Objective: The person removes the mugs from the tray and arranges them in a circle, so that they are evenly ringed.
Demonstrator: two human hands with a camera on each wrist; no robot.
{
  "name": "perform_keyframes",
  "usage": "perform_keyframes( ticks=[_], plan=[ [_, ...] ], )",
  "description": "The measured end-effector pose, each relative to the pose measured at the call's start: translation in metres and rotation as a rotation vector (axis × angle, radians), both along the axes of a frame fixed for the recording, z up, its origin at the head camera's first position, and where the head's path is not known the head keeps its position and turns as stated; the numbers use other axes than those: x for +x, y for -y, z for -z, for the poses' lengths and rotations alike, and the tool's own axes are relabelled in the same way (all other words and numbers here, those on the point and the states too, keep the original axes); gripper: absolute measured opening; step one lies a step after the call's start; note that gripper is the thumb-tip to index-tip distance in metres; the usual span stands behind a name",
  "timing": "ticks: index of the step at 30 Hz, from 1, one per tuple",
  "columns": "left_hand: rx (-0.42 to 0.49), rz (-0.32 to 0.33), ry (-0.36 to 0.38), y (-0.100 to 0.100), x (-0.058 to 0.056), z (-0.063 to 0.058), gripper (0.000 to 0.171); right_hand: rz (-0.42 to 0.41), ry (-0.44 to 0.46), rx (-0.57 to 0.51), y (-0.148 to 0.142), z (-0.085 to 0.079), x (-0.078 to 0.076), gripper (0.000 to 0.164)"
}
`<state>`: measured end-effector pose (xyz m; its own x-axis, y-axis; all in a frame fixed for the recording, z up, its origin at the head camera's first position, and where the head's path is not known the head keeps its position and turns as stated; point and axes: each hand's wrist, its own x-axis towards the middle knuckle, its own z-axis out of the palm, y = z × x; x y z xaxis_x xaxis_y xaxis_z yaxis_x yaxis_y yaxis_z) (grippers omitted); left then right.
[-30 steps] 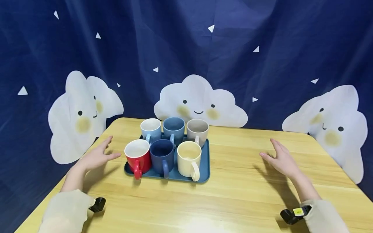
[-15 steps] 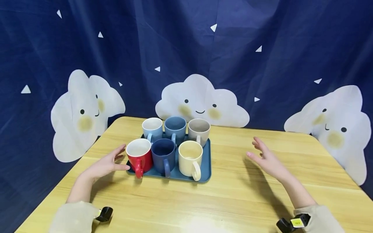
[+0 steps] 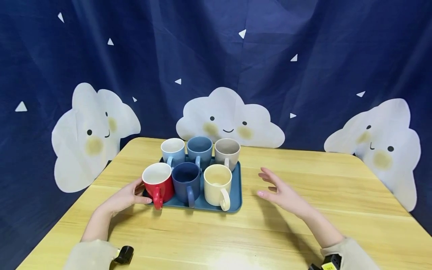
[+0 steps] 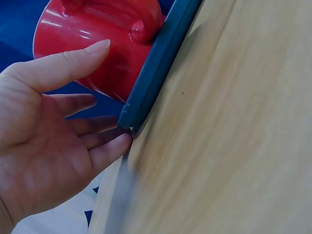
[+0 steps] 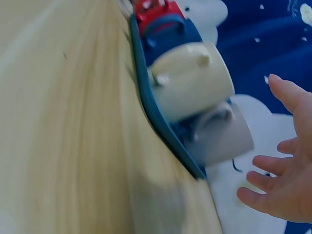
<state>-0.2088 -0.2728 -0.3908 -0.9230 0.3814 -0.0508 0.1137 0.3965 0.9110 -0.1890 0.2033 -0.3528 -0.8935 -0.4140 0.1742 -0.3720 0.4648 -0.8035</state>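
Note:
A blue tray (image 3: 238, 187) on the table carries two rows of mugs. In front stand a red mug (image 3: 165, 190), a navy mug (image 3: 186, 187) and a cream mug (image 3: 216, 191); behind them are a light blue mug (image 3: 175, 155), a teal-blue mug (image 3: 202, 153) and a grey mug (image 3: 227, 154). My left hand (image 3: 125, 197) is at the tray's left end, its fingers at the tray edge; the left wrist view has the thumb in front of the red mug. To the right of the tray, my right hand (image 3: 283, 195) is apart from it, fingers loosely spread.
The wooden table (image 3: 202, 240) extends in front of the tray and to its right. A dark blue curtain (image 3: 216, 45) with white clouds hangs behind the table.
My left hand has moved right, up to the tray's left edge. My right hand has moved left, closer to the tray's right side. Tray and mugs stay in place.

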Motion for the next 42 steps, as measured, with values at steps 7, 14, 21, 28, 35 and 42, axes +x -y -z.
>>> perform_keyframes(
  ticks=[7,14,21,28,35,42],
  plan=[
    [0.008,0.008,-0.012,0.001,0.0,0.0,0.09,-0.052,0.018,-0.049,0.027,0.006,-0.002,0.075],
    [0.021,0.042,0.003,-0.002,-0.004,-0.001,0.089,-0.066,0.056,-0.059,0.045,0.006,-0.006,0.073],
    [0.009,0.058,0.016,0.0,-0.001,0.001,0.091,-0.086,0.044,-0.08,0.062,0.01,-0.015,0.081],
    [0.01,0.062,0.005,0.002,0.002,0.003,0.089,-0.044,0.082,-0.102,0.079,0.011,-0.019,0.085],
    [0.006,0.047,0.006,0.004,0.002,0.002,0.088,0.046,0.05,-0.105,0.094,0.009,-0.023,0.078],
    [-0.002,0.041,0.016,0.005,0.003,0.001,0.088,0.162,-0.022,-0.021,0.106,0.013,-0.028,0.084]
  ],
)
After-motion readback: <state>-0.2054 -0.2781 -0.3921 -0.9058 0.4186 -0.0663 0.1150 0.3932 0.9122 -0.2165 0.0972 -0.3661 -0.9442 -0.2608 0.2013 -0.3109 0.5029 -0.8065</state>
